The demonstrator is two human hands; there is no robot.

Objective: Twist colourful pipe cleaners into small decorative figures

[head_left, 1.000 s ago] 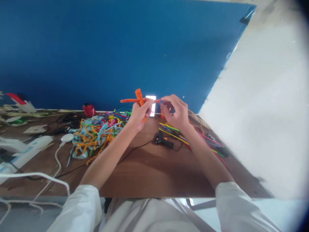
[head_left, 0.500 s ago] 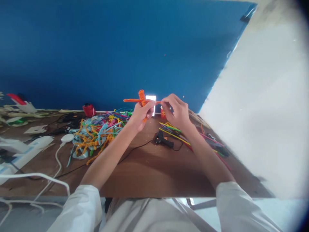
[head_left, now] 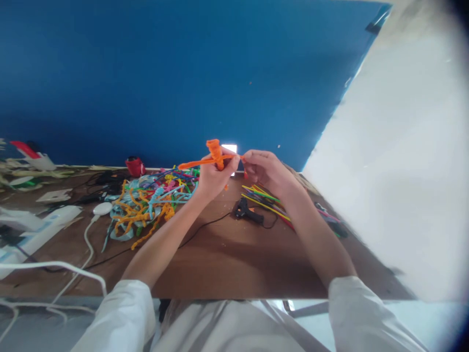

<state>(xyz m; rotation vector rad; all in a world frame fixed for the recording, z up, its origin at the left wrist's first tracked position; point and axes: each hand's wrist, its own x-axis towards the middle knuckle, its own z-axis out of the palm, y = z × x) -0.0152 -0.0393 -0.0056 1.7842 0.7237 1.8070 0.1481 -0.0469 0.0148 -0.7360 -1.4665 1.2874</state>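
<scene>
My left hand (head_left: 216,175) is closed round an orange pipe-cleaner figure (head_left: 214,152), held up over the back of the table. The figure has a thick coiled body and a long arm sticking out to the left. On the other side, my right hand (head_left: 269,171) pinches the end of the orange strand just beyond my left thumb. Part of the figure is hidden by my left fingers. Behind the hands a bright phone-like screen (head_left: 230,148) is partly covered.
A black glue gun (head_left: 248,212) lies below the hands, its cord running left. Loose pipe cleaners (head_left: 269,201) lie to the right. Left is a tangled heap of coloured pipe cleaners (head_left: 150,200), then a white power strip (head_left: 40,239). A blue panel (head_left: 176,78) stands behind.
The orange figure has turned in my left hand, its left arm now tilting lower. My right hand has rolled over and dropped slightly, still pinching the strand.
</scene>
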